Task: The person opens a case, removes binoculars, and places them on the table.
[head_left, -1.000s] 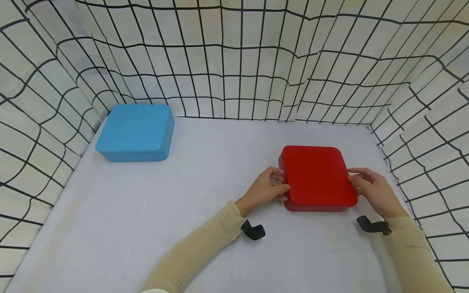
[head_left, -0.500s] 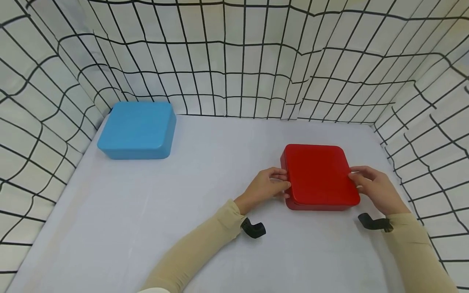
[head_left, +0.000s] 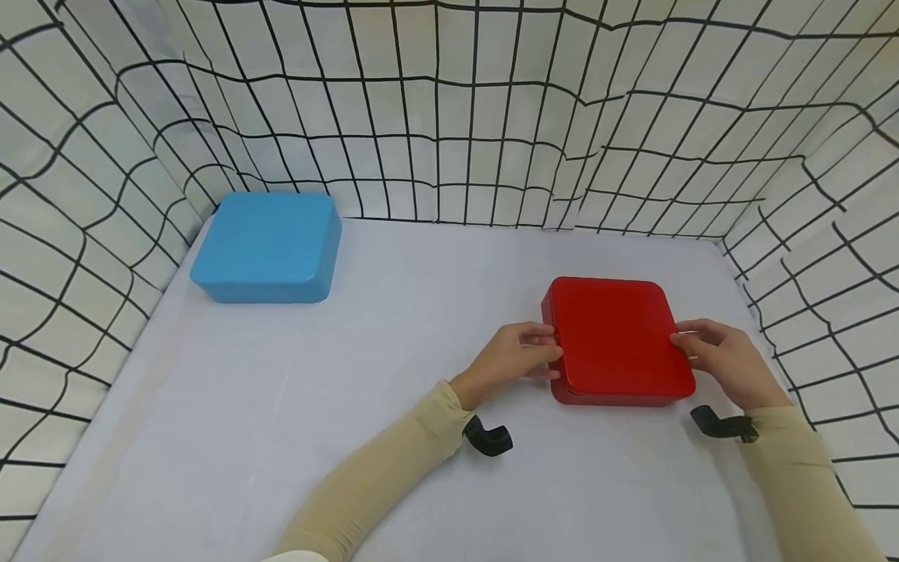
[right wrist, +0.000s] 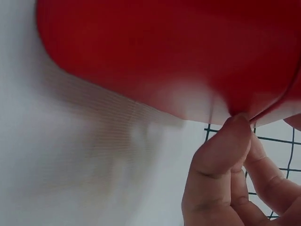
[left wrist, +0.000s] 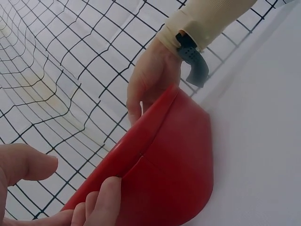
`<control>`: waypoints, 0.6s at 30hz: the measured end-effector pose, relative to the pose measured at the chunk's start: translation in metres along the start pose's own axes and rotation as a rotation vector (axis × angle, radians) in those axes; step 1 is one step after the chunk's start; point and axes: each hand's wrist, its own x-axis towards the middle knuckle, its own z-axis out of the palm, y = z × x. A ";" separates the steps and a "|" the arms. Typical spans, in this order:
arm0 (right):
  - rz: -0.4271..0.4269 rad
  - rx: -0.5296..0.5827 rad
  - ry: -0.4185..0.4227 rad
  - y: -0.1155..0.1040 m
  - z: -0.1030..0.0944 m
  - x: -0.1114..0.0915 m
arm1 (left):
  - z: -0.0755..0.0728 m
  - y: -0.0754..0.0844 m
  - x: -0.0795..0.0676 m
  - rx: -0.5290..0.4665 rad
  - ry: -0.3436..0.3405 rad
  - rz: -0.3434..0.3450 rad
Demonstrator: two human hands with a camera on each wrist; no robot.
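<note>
A red square box [head_left: 623,337] with rounded corners lies on the white table, its lid on. My left hand [head_left: 511,357] holds its left side. In the left wrist view, fingertips [left wrist: 109,190] touch the seam below the lid, while another digit stays apart from it. My right hand [head_left: 726,361] is at the opposite side. In the right wrist view, a digit [right wrist: 223,146] presses at the seam, with other fingers curled behind. The far side of the box is hidden.
A blue rectangular box [head_left: 267,246] lies at the back left of the table [head_left: 393,328]. Black wire grid [head_left: 435,125] over white sheeting stands along the back and both sides. A black device [head_left: 488,437] hangs at the left wrist, and another [head_left: 722,423] at the right.
The head view has shifted slightly, so the scene sits a little further right. Both hands stay at the sides of the red box, and its lid looks unchanged.
</note>
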 end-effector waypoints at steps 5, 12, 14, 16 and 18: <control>0.001 -0.018 0.002 -0.001 -0.003 -0.002 | 0.002 -0.003 0.002 -0.066 0.014 0.011; 0.075 -0.046 -0.057 -0.008 -0.008 -0.004 | 0.003 -0.004 0.002 -0.105 0.026 0.026; 0.090 -0.058 -0.070 -0.011 -0.010 -0.004 | 0.003 -0.003 0.002 -0.110 0.029 0.021; 0.104 -0.063 -0.085 -0.014 -0.012 -0.002 | 0.003 -0.003 0.002 -0.112 0.035 0.017; 0.116 -0.063 -0.095 -0.017 -0.014 0.000 | 0.003 -0.002 0.002 -0.114 0.043 0.015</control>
